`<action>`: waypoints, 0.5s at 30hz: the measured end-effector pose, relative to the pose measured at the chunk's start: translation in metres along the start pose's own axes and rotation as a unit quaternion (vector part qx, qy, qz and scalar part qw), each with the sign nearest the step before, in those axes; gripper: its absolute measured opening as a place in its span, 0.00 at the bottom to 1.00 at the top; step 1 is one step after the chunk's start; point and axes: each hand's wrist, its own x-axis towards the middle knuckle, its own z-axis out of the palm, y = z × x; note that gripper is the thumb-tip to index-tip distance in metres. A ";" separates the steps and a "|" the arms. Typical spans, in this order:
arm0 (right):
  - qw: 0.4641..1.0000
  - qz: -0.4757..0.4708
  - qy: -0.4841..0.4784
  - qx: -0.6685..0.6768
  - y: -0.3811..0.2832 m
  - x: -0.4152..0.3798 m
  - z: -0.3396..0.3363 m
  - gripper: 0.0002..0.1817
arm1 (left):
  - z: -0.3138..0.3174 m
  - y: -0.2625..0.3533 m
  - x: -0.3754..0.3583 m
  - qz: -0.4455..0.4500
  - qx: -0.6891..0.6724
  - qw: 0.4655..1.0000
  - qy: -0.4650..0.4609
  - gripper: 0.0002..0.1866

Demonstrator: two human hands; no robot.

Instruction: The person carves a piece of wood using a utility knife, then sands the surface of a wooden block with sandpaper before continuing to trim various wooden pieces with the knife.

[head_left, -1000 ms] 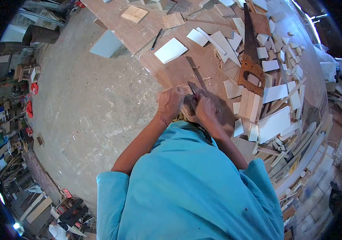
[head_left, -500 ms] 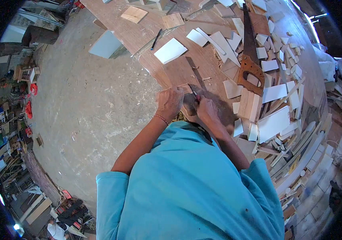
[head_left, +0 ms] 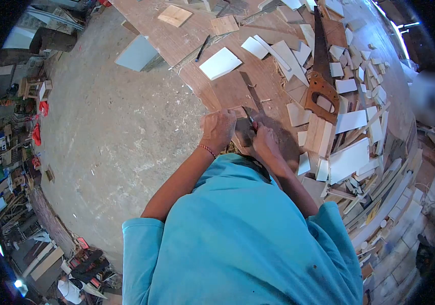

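Note:
My left hand [head_left: 218,130] is closed on a small piece of wood [head_left: 239,111] at the near edge of the workbench [head_left: 227,94]. Wrapped by the fingers of my right hand [head_left: 266,142] is a slim knife [head_left: 251,120] with a dark blade and some red on its handle. Its tip points forward, right beside the wood piece. Beyond my hands lies a white board offcut [head_left: 220,63], with a dark pencil [head_left: 203,48] to its left.
A handsaw [head_left: 322,91] rests on wood blocks at the right, among scattered white and bare offcuts [head_left: 350,121]. Long wood strips [head_left: 387,203] lie at the lower right. Concrete floor [head_left: 121,132] stretches left. A person in white [head_left: 70,290] is at the lower left.
The view has shifted slightly, so the bench items appear a little further right. Both hands keep their grips, and the knife stays beside the wood piece.

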 end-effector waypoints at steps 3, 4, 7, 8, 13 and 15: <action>1.000 -0.019 0.001 0.023 0.002 0.000 -0.001 0.12 | 0.003 -0.004 0.000 0.003 0.007 1.000 0.003 0.03; 1.000 -0.016 -0.001 0.023 0.001 0.000 -0.001 0.12 | 0.004 -0.004 -0.001 0.016 0.007 1.000 0.011 0.03; 1.000 -0.002 -0.004 -0.007 -0.001 0.007 0.000 0.14 | 0.001 -0.001 0.001 0.010 0.027 1.000 -0.010 0.04; 1.000 0.010 -0.006 -0.012 -0.001 0.009 0.001 0.14 | 0.001 -0.001 0.001 0.010 0.027 1.000 -0.010 0.04; 0.999 0.044 -0.016 -0.023 -0.001 0.012 0.004 0.12 | 0.000 0.005 -0.003 -0.001 0.077 0.995 -0.069 0.11; 0.999 0.031 -0.014 -0.004 -0.003 0.008 -0.001 0.13 | 0.012 0.004 -0.014 0.026 0.108 0.994 -0.023 0.13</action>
